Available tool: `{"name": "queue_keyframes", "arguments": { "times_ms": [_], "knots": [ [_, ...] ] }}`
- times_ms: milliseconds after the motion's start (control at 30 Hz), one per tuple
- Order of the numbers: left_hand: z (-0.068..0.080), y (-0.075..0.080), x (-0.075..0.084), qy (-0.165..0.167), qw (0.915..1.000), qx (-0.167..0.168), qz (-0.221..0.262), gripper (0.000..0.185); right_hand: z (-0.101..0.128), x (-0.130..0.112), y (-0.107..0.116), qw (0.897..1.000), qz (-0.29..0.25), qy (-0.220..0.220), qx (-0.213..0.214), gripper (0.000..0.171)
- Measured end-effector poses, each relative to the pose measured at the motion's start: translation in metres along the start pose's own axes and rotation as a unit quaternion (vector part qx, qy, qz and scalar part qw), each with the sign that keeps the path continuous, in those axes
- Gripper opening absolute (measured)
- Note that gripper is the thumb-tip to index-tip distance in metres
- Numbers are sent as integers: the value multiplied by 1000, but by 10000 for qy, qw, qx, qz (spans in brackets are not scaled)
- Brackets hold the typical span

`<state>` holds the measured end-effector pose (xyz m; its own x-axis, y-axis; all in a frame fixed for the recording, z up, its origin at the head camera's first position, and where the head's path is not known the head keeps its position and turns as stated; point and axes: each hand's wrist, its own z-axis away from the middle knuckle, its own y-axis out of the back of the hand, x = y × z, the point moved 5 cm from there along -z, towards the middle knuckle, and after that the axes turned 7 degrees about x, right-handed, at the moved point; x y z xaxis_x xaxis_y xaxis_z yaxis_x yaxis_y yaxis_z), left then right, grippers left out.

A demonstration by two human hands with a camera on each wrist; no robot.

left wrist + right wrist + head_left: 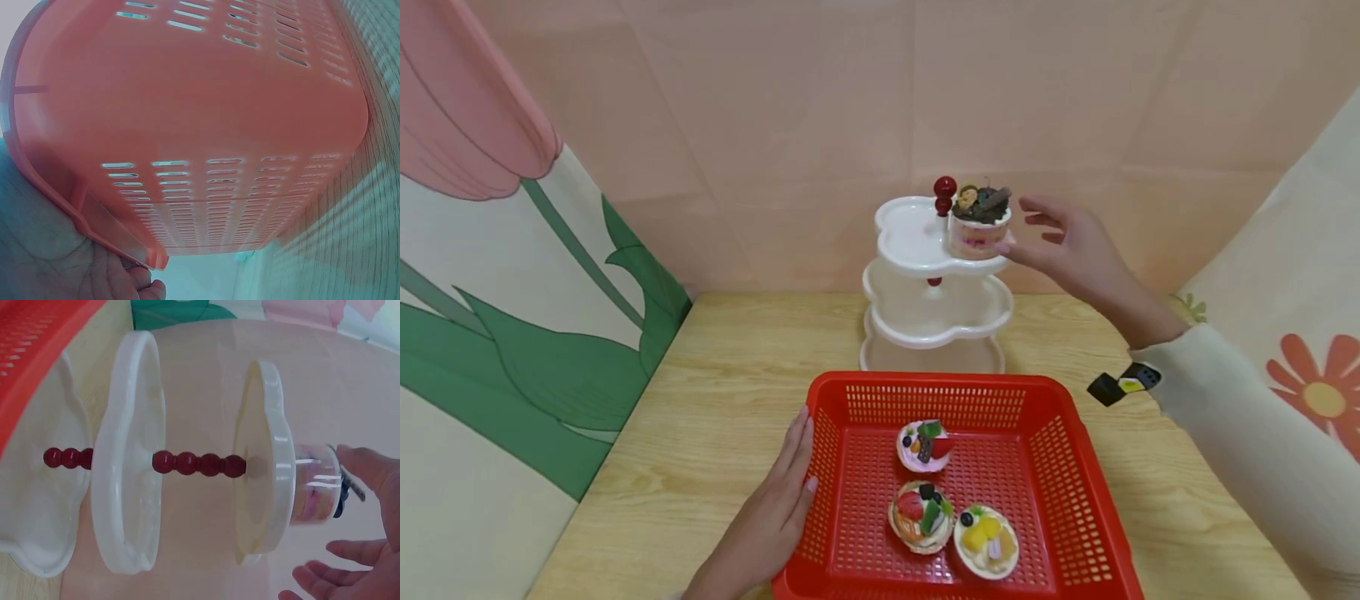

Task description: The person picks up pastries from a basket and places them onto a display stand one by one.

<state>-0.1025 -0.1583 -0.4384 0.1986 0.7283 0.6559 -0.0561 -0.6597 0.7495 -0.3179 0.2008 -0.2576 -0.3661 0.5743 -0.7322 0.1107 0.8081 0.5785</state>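
A clear dessert cup [980, 233] with chocolate-coloured topping stands upright on the top tier of a white three-tier stand [913, 242]. Beside it, my right hand [1067, 242] has its fingers spread and apart from the cup, the thumb tip right at the cup's side. In the right wrist view, the dessert cup [312, 484] sits on the tier with the thumb close by its top. My left hand [772, 508] rests along the left rim of a red plastic basket [936, 380], fingers straight. The left wrist view has that palm [56, 250] against the rim.
Inside the basket lie a pink-creamed cupcake [917, 450], a strawberry-topped tart [917, 521] and a yellow-fruit cupcake [988, 546]. Red beads [187, 464] form the stand's centre post. The basket stands on a wood-grain table [700, 400], in front of the stand. A pink backdrop [775, 142] hangs behind.
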Motion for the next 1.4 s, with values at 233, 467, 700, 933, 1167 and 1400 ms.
{"name": "queue_keyframes", "arguments": {
  "times_ms": [233, 467, 700, 933, 1167, 1400],
  "knots": [
    [-1, 3, 0, -42, 10000, 72, -5, 68, 34, -9, 5, 9989, 171, 291, 318, 73],
    [0, 3, -3, 146, 9999, -38, -29, 70, 68, -21, -4, 9948, 494, 815, 345, 70],
    [1, 2, -5, 189, 9998, -31, 0, 69, 104, -28, -17, 9905, 635, 1208, -167, 73],
    [1, 3, -5, 244, 9997, -78, 47, 69, 133, -27, -28, 9860, 745, 1192, -900, 72],
    [1, 3, -5, 162, 9999, -14, -25, 70, 160, -22, -43, 9771, 706, 821, -1834, 78],
    [1, 3, -4, 128, 9999, -17, -52, 69, 189, -13, -57, 9625, 671, 645, -2548, 77]
  ]
}}
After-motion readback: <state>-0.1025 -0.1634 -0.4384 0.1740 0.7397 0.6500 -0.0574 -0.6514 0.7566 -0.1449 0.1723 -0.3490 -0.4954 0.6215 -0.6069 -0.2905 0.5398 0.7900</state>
